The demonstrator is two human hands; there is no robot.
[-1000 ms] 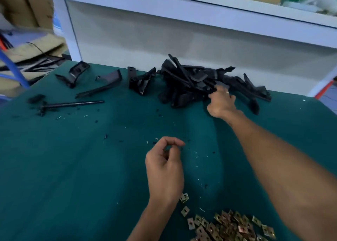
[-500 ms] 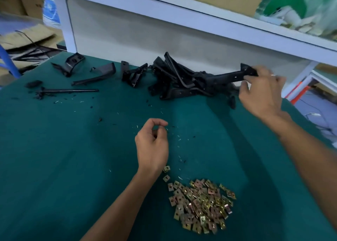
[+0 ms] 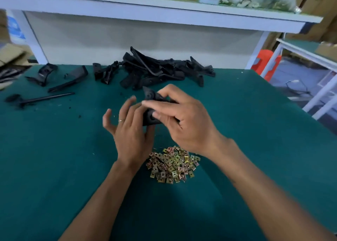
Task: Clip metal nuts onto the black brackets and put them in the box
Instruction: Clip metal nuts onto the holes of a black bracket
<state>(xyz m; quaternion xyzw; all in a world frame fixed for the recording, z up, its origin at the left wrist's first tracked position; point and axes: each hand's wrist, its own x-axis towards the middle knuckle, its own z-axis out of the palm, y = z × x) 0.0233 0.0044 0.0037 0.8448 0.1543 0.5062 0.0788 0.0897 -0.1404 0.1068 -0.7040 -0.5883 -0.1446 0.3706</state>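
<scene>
Right hand (image 3: pixel 184 124): your fingers curl round a bracket (image 3: pixel 152 106), held above the bench (image 3: pixel 54 167) | left hand (image 3: pixel 130 131): your fingers spread, nearly straight, thumb side against the bracket, grip unclear | nuts (image 3: pixel 172 165): heaped just below your hands | bracket pile (image 3: pixel 160 71): far edge.

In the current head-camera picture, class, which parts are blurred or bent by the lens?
Head view: both hands and the bracket between them smear with motion; the nut pile stays fairly sharp; the white shelf edge bows from wide-angle distortion.
</scene>
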